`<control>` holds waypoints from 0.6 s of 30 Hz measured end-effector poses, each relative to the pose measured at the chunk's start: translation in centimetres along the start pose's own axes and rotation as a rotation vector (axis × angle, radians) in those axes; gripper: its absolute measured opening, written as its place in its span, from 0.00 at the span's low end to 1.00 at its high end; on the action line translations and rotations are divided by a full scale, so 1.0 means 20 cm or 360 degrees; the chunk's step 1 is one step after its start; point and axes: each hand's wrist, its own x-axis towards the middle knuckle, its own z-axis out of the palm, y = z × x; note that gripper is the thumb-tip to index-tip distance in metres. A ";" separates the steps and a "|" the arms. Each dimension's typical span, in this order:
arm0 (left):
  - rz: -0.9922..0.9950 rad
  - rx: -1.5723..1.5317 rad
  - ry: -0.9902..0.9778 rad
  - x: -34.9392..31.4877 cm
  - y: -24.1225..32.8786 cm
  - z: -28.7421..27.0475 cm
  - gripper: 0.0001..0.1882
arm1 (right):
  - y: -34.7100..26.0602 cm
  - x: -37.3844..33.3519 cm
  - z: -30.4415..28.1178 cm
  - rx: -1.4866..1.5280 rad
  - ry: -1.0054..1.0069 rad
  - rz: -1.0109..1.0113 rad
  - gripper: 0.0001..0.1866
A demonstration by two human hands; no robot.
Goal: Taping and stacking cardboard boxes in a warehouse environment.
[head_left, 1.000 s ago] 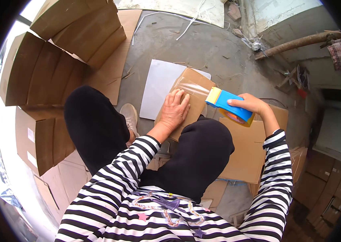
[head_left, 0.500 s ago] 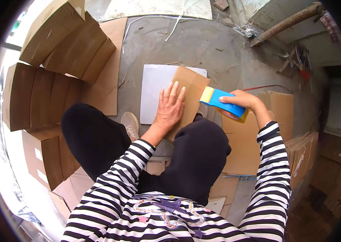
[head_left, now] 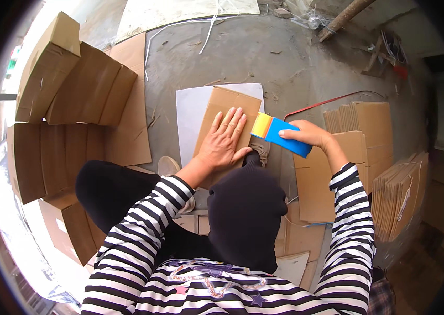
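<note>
In front of me a brown cardboard box point(head_left: 212, 111) lies at a slant over a white sheet point(head_left: 186, 109) on the floor. My left hand point(head_left: 223, 139) rests flat on its upper face, fingers spread. At the box's right edge is a blue tape dispenser point(head_left: 289, 139) with a yellow front end. My right hand point(head_left: 311, 135) grips the dispenser from the right, thumb on top. The dispenser's front touches or nearly touches the box edge; I cannot tell which. Whether tape runs between them is not clear.
Brown cartons point(head_left: 82, 79) are stacked along the left. On the right are flattened cardboard point(head_left: 316, 184) and a tied bundle of cardboard point(head_left: 398, 197). A red strap point(head_left: 319, 105) and a wooden pole point(head_left: 345, 20) lie beyond. My bent knees flank the work.
The whole view has shifted a little. The dispenser has turned, so its roll no longer shows below it. My left hand stays on the box, its thumb now stuck out.
</note>
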 end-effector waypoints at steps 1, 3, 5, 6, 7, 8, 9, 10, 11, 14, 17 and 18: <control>-0.0008 0.0017 -0.0015 0.00 0.00 0.00 0.42 | 0.01 -0.01 0.02 0.0016 0.0003 0.0005 0.41; -0.0007 0.0024 -0.0042 0.00 0.00 -0.01 0.42 | 0.03 -0.02 0.04 -0.0044 0.0093 -0.0030 0.41; -0.0005 0.0027 -0.0054 0.01 0.00 -0.02 0.42 | 0.04 -0.04 0.06 -0.0036 0.0155 -0.0087 0.36; 0.0008 0.0024 -0.0063 0.01 0.00 -0.01 0.42 | 0.05 -0.06 0.06 -0.0045 0.0214 -0.0145 0.31; 0.0006 0.0047 -0.0075 0.02 0.00 -0.01 0.42 | 0.06 -0.07 0.06 -0.0034 0.0219 -0.0137 0.31; 0.0000 0.0075 -0.0088 0.02 0.00 -0.01 0.43 | 0.07 -0.07 0.06 -0.0020 0.0230 -0.0169 0.31; 0.0007 0.0077 -0.0097 0.02 0.00 0.00 0.43 | 0.08 -0.08 0.06 -0.0008 0.0241 -0.0201 0.31; 0.0006 0.0080 -0.0092 0.02 0.00 0.00 0.43 | 0.09 -0.09 0.05 0.0001 0.0243 -0.0198 0.31; 0.0011 0.0085 -0.0089 0.03 0.01 0.00 0.43 | 0.11 -0.11 0.03 -0.0016 0.0216 -0.0171 0.31; 0.0013 0.0089 -0.0098 0.03 0.01 0.00 0.43 | 0.17 -0.19 -0.01 -0.0019 0.0172 -0.0106 0.30; 0.0005 0.0096 -0.0095 0.03 0.01 0.00 0.43 | 0.23 -0.23 -0.03 -0.0012 0.0138 -0.0041 0.31; 0.0009 0.0097 -0.0098 0.03 0.01 0.00 0.43 | 0.26 -0.23 -0.03 -0.0011 0.0127 -0.0009 0.31</control>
